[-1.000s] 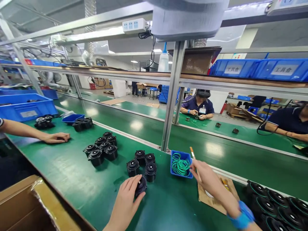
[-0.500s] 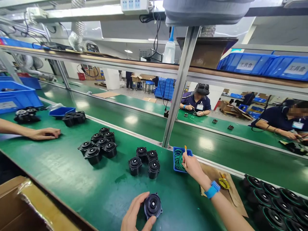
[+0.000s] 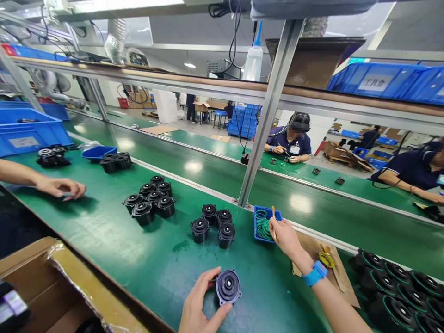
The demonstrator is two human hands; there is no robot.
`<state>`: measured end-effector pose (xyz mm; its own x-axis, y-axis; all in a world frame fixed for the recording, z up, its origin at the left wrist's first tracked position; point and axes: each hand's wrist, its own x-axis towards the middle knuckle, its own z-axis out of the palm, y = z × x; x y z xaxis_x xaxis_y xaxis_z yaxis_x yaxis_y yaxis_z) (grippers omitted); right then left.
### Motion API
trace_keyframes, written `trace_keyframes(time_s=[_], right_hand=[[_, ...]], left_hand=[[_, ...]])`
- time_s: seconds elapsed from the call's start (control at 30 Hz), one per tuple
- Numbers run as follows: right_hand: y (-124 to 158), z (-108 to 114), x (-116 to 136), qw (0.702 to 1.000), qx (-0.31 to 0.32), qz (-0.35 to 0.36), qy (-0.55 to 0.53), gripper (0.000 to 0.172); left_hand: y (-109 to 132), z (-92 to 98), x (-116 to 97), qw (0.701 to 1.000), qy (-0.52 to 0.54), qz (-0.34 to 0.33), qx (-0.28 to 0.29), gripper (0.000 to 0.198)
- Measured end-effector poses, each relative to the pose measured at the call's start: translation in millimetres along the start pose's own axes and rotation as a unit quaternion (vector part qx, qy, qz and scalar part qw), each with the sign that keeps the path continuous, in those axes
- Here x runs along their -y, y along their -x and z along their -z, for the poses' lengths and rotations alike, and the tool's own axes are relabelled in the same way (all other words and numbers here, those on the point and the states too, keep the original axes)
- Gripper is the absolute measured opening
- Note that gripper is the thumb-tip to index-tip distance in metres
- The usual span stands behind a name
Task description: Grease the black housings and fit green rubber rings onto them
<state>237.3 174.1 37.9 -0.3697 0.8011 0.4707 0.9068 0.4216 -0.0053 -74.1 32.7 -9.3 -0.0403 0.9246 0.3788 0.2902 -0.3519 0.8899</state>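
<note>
My left hand [image 3: 201, 305] grips a round black plastic part [image 3: 228, 286] near the table's front edge, tilted so its face shows. My right hand [image 3: 285, 234] reaches over a small blue tray [image 3: 258, 213] full of green rubber rings [image 3: 264, 225]. Its fingers are closed on a thin orange-tipped stick [image 3: 274, 213] that points up. A blue band [image 3: 315, 274] sits on that wrist. Three more black parts [image 3: 214, 225] stand just beyond my left hand.
A larger cluster of black parts [image 3: 149, 202] stands to the left. Parts with green rings [image 3: 398, 291] crowd the right edge beside a cardboard sheet [image 3: 333, 273]. Another person's hand [image 3: 58, 187] rests at the far left. A cardboard box [image 3: 52, 286] sits at bottom left. A metal post [image 3: 263, 134] rises behind the tray.
My left hand pulled one black part away from the group toward me and tilted it up. My right hand shifted left over the blue tray with the stick.
</note>
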Motion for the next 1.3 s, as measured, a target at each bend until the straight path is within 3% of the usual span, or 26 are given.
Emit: trace_keyframes(time_s=[0.13, 0.23, 0.4, 0.5, 0.57, 0.67, 0.8, 0.9, 1.13, 1.23, 1.3], right_hand=[[0, 15, 1, 0.997, -0.065, -0.009, -0.033, 0.022], [3, 32, 17, 0.99, -0.119, -0.01, -0.07, 0.029], [21, 54, 91, 0.966, -0.124, 0.058, -0.22, 0.025], [32, 51, 133, 0.932, -0.119, 0.141, -0.313, 0.012], [38, 46, 147, 0.915, -0.12, 0.183, -0.339, 0.008], [43, 40, 149, 0.908, -0.099, 0.192, -0.359, 0.005], [46, 40, 140, 0.926, -0.055, 0.138, -0.346, 0.03], [47, 38, 138, 0.935, -0.043, 0.135, -0.325, 0.034], [42, 35, 142, 0.938, 0.004, 0.128, -0.323, 0.047], [43, 36, 141, 0.937, 0.013, 0.122, -0.328, 0.047], [46, 34, 140, 0.933, -0.008, 0.116, -0.34, 0.035]], left_hand=[[-1, 4.2, -1, 1.0, -0.011, 0.011, 0.024, 0.052], [-4, 7.4, 0, 0.998, -0.013, 0.022, 0.063, 0.057], [-6, 8.7, 0, 0.996, 0.011, 0.03, 0.087, 0.065], [-7, 8.1, -4, 0.996, 0.018, 0.032, 0.084, 0.065], [-8, 8.3, -6, 0.995, 0.017, 0.034, 0.087, 0.063], [-10, 10.1, -9, 0.995, 0.003, 0.019, 0.098, 0.064], [-13, 14.0, -11, 0.99, -0.037, -0.034, 0.133, 0.064], [-15, 15.9, -10, 0.984, -0.065, -0.063, 0.153, 0.056], [-21, 14.4, -14, 0.98, -0.071, -0.066, 0.171, 0.061], [-24, 14.2, -15, 0.981, -0.051, -0.068, 0.173, 0.066], [-24, 14.0, -13, 0.983, -0.045, -0.074, 0.162, 0.065]])
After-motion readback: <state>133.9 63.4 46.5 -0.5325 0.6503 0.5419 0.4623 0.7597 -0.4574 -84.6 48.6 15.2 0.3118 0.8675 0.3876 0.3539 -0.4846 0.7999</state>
